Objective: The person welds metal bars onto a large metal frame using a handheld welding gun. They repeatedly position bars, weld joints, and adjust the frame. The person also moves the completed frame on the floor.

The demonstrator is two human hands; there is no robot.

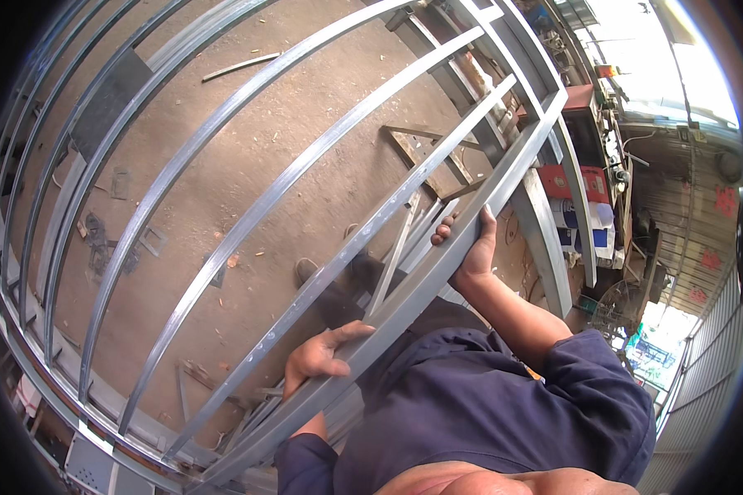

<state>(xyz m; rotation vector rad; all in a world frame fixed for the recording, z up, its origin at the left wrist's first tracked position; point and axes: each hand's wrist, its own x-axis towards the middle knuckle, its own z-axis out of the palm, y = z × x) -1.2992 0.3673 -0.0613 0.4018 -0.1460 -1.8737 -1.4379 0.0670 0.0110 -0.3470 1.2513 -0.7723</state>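
A long grey rectangular metal tube (414, 290) runs slantwise across my front, from the lower left up to the upper right. My right hand (477, 254) is closed round it near the upper part, with the thumb on top and fingertips showing on the far side. Lower down, my left hand (315, 355) grips the same tube, index finger and thumb lying over it; its other fingers are hidden. Beyond the tube stretches a frame of several parallel metal bars (260, 198), which look curved here. The tube's lower end meets the frame's side rail (132, 445).
Bare brown floor (305, 198) with scraps shows between the bars. A loose metal strip (241, 68) lies there, and a small angle-iron frame (413, 157) stands near the tube. Cluttered shelving with a red box (582, 183) is at the right, beside a corrugated wall (706, 379).
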